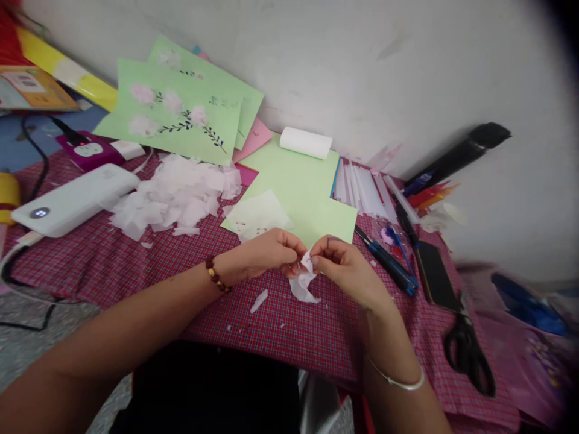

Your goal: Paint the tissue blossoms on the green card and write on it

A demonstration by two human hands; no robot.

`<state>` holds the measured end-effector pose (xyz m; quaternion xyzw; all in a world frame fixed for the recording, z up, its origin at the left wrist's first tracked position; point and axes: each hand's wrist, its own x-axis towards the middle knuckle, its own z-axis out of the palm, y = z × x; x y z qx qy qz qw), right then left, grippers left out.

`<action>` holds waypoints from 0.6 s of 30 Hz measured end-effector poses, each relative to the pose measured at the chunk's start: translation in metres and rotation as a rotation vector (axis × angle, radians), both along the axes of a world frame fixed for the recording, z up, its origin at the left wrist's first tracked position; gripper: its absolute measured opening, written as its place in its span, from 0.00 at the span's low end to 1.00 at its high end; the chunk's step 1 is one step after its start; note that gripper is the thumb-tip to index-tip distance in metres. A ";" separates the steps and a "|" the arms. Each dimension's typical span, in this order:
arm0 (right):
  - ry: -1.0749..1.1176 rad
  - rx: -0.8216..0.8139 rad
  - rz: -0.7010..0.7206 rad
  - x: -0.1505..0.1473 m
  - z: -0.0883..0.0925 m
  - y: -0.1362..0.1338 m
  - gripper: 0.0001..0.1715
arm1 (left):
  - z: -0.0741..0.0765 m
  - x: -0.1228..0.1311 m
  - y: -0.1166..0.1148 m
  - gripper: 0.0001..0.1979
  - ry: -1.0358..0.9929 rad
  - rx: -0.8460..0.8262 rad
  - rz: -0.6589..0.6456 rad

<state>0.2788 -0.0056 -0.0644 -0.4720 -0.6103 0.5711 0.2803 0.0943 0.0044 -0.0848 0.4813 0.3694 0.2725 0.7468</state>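
Between my two hands is a thin piece of white tissue paper (304,287), with its loose end hanging over the checked cloth. My left hand (271,253), with a beaded bracelet at the wrist, pinches one side of it. From the other side, my right hand (339,262) grips the paper's upper part between thumb and fingers. Just beyond the left hand lies a pale sheet with small red marks (260,211), on top of light green card (303,187). A torn scrap (259,301) rests on the cloth below.
A heap of torn tissue pieces (181,196) lies left, beside a white power bank (75,199). Behind it lean green cards with paper flowers (176,114). A paper roll (306,143) lies at the wall. To the right are a blue-black cutter (391,265), a phone (435,274) and scissors (468,349).
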 end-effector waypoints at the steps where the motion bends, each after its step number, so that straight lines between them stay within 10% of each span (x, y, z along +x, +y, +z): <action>1: 0.001 -0.001 -0.006 0.000 0.000 0.000 0.05 | 0.000 -0.001 0.000 0.09 0.002 0.027 -0.026; 11: 0.100 -0.009 -0.017 0.002 -0.005 0.000 0.10 | 0.001 0.008 -0.005 0.08 0.181 0.277 0.191; 18: 0.162 0.035 -0.014 -0.003 -0.007 -0.002 0.08 | -0.004 0.006 -0.007 0.06 0.389 0.938 0.396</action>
